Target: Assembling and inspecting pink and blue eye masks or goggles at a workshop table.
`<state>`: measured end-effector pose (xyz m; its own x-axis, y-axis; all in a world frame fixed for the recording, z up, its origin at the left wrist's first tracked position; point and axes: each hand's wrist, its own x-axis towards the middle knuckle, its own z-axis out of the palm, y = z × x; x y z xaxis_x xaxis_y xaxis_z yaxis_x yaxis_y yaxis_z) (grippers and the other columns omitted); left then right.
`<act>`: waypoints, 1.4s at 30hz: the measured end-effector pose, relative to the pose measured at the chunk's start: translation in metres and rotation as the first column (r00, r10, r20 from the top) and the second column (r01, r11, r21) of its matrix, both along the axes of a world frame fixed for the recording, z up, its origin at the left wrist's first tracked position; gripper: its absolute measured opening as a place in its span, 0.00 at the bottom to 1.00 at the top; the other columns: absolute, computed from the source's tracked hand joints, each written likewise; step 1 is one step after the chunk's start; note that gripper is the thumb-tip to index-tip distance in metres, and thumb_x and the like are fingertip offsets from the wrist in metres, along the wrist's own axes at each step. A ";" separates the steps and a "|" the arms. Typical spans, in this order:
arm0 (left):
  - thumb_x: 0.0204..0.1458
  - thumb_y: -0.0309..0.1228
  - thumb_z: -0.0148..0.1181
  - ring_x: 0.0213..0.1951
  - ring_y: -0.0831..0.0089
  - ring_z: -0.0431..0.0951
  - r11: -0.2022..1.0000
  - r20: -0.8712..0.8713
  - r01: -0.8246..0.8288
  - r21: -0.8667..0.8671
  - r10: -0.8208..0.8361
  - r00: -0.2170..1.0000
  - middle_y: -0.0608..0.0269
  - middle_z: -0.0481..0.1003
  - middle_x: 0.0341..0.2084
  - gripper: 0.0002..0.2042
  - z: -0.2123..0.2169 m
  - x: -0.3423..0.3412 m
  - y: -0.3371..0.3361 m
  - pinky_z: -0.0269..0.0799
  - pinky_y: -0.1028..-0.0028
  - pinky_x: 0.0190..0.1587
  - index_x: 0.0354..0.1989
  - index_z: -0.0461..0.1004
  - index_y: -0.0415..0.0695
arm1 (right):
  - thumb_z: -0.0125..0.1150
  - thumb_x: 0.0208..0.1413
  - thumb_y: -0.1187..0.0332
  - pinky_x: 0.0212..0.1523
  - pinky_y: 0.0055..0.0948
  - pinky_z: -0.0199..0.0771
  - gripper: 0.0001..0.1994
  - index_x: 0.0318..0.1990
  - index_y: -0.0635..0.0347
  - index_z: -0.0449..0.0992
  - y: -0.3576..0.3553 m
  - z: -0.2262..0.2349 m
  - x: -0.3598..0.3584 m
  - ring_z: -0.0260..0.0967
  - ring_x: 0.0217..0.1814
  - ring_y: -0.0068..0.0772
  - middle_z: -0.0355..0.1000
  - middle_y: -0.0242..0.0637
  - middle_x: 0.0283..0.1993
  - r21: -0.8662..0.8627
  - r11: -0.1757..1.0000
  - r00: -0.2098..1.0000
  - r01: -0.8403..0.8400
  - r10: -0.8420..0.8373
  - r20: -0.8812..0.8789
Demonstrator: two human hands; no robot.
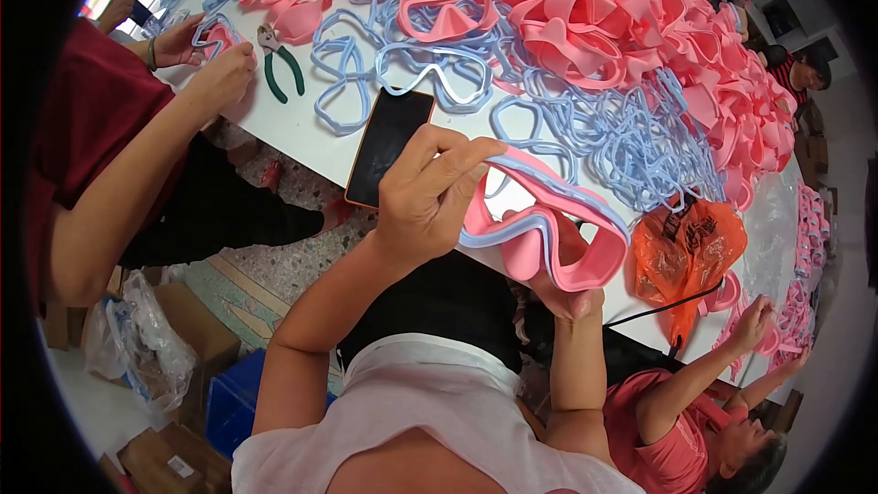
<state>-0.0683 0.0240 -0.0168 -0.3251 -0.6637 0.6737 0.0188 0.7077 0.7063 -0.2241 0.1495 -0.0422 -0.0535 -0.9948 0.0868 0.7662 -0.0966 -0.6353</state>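
I hold a pink rubber swim-mask skirt with a pale blue frame over the table edge. My left hand grips its upper left rim, fingers pressed on the blue frame. Under the mask's nose part is my right hand, which holds it from below and is mostly hidden by it. A dark phone lies on the white table just left of my left hand.
Heaps of pink mask skirts and blue frames cover the table. Green-handled pliers lie at the left. An orange plastic bag sits to the right. Other people work at my left, right and across. Boxes stand on the floor.
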 end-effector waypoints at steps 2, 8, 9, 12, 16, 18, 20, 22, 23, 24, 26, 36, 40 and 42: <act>0.55 0.19 0.59 0.32 0.72 0.72 1.000 -0.007 0.013 0.026 -0.013 1.000 0.59 0.73 0.32 0.09 -0.001 0.000 0.001 0.66 0.77 0.33 0.44 0.80 0.36 | 0.83 0.31 0.58 0.70 0.49 0.56 0.56 0.70 0.62 0.54 -0.001 -0.003 -0.002 0.61 0.68 0.48 0.64 0.50 0.65 -0.040 0.999 0.986 0.014 -0.021 -0.166; 0.54 0.19 0.59 0.31 0.72 0.71 1.000 -0.041 0.009 -0.003 -0.009 0.999 0.58 0.73 0.32 0.10 -0.006 -0.005 -0.002 0.66 0.77 0.33 0.44 0.80 0.36 | 0.80 0.35 0.63 0.68 0.45 0.59 0.52 0.70 0.62 0.54 -0.001 -0.002 0.007 0.63 0.67 0.48 0.66 0.53 0.62 -0.085 0.989 0.946 0.118 -0.138 -0.292; 0.54 0.19 0.59 0.31 0.72 0.71 1.000 -0.032 0.018 0.000 -0.018 0.999 0.58 0.73 0.32 0.10 -0.007 -0.007 -0.002 0.66 0.76 0.33 0.44 0.80 0.36 | 0.80 0.35 0.63 0.68 0.45 0.59 0.52 0.70 0.62 0.54 -0.002 -0.001 0.008 0.63 0.67 0.48 0.66 0.53 0.62 -0.084 0.990 0.947 0.115 -0.135 -0.290; 0.54 0.19 0.59 0.31 0.72 0.71 1.000 -0.033 0.030 0.007 -0.030 0.999 0.58 0.73 0.31 0.10 -0.007 -0.007 -0.001 0.67 0.76 0.33 0.44 0.80 0.36 | 0.78 0.38 0.67 0.70 0.47 0.55 0.50 0.70 0.61 0.54 -0.002 -0.003 0.006 0.62 0.68 0.49 0.65 0.53 0.63 -0.074 0.994 0.982 0.075 -0.087 -0.166; 0.54 0.19 0.58 0.31 0.72 0.71 1.000 -0.035 0.017 0.008 -0.017 0.999 0.59 0.73 0.31 0.10 -0.009 -0.009 -0.002 0.67 0.76 0.32 0.44 0.80 0.37 | 0.76 0.40 0.69 0.72 0.49 0.51 0.48 0.70 0.63 0.54 -0.004 -0.002 0.011 0.59 0.70 0.50 0.63 0.54 0.66 -0.066 0.993 0.995 0.099 -0.099 0.005; 0.54 0.19 0.59 0.29 0.73 0.71 0.999 -0.046 0.016 -0.034 -0.017 0.999 0.59 0.72 0.30 0.10 -0.015 -0.008 -0.008 0.66 0.76 0.29 0.44 0.79 0.36 | 0.75 0.42 0.71 0.73 0.50 0.48 0.46 0.69 0.66 0.54 -0.003 -0.003 0.010 0.56 0.72 0.51 0.61 0.54 0.68 -0.002 0.998 0.977 0.069 -0.068 -0.202; 0.54 0.19 0.60 0.27 0.73 0.71 0.997 -0.058 0.016 -0.074 -0.021 0.998 0.58 0.71 0.30 0.10 -0.017 -0.007 -0.009 0.66 0.76 0.26 0.44 0.79 0.36 | 0.75 0.42 0.71 0.73 0.49 0.49 0.46 0.69 0.67 0.54 -0.003 0.002 0.007 0.57 0.72 0.51 0.60 0.54 0.68 0.007 0.998 0.969 0.059 -0.056 -0.240; 0.54 0.19 0.59 0.27 0.73 0.71 0.999 -0.050 0.015 -0.046 -0.017 0.999 0.58 0.71 0.30 0.10 -0.017 -0.007 -0.007 0.66 0.76 0.26 0.45 0.79 0.36 | 0.74 0.43 0.72 0.73 0.49 0.50 0.46 0.69 0.69 0.53 -0.003 0.008 0.006 0.57 0.72 0.51 0.61 0.54 0.67 0.019 0.999 0.961 0.050 -0.043 -0.272; 0.54 0.19 0.59 0.27 0.73 0.71 0.999 -0.050 0.015 -0.047 -0.017 0.999 0.58 0.71 0.30 0.10 -0.016 -0.007 -0.007 0.66 0.76 0.26 0.45 0.79 0.36 | 0.74 0.43 0.72 0.73 0.49 0.50 0.46 0.69 0.69 0.53 -0.003 0.008 0.007 0.57 0.72 0.51 0.61 0.54 0.67 0.018 0.999 0.961 0.050 -0.043 -0.272; 0.54 0.19 0.59 0.27 0.73 0.71 0.999 -0.050 0.015 -0.050 -0.018 0.999 0.58 0.71 0.30 0.10 -0.016 -0.008 -0.008 0.66 0.76 0.26 0.45 0.79 0.36 | 0.72 0.41 0.73 0.73 0.50 0.49 0.46 0.69 0.70 0.52 -0.003 0.009 0.009 0.56 0.72 0.52 0.58 0.55 0.69 0.034 0.998 0.971 0.060 -0.051 -0.232; 0.54 0.19 0.59 0.27 0.73 0.71 0.998 -0.050 0.016 -0.053 -0.018 0.999 0.58 0.71 0.30 0.10 -0.015 -0.008 -0.007 0.66 0.76 0.26 0.45 0.79 0.36 | 0.71 0.40 0.74 0.73 0.50 0.49 0.47 0.69 0.70 0.51 -0.003 0.009 0.013 0.54 0.73 0.53 0.56 0.56 0.70 0.049 0.996 0.980 0.071 -0.060 -0.192; 0.56 0.22 0.58 0.33 0.71 0.72 0.995 -0.034 0.073 0.071 -0.071 0.997 0.59 0.73 0.31 0.09 -0.014 -0.013 -0.001 0.67 0.76 0.35 0.45 0.79 0.37 | 0.71 0.36 0.75 0.70 0.53 0.55 0.46 0.67 0.69 0.55 -0.003 0.004 0.015 0.59 0.70 0.52 0.62 0.53 0.65 -0.007 0.989 0.989 0.150 -0.150 0.013; 0.57 0.20 0.57 0.26 0.75 0.70 0.998 -0.087 0.063 -0.031 -0.065 0.994 0.60 0.70 0.29 0.09 -0.014 -0.013 -0.006 0.65 0.78 0.27 0.44 0.79 0.37 | 0.68 0.34 0.74 0.73 0.50 0.50 0.48 0.68 0.71 0.53 -0.001 0.008 0.011 0.56 0.71 0.53 0.57 0.56 0.69 0.020 0.994 0.992 0.107 -0.106 -0.063; 0.57 0.20 0.57 0.26 0.75 0.70 0.998 -0.086 0.056 -0.037 -0.059 0.995 0.60 0.70 0.29 0.09 -0.012 -0.013 -0.008 0.65 0.78 0.27 0.44 0.79 0.37 | 0.68 0.34 0.74 0.73 0.50 0.49 0.48 0.69 0.70 0.53 -0.001 0.003 0.008 0.57 0.71 0.52 0.56 0.57 0.69 0.013 0.995 0.990 0.097 -0.095 -0.104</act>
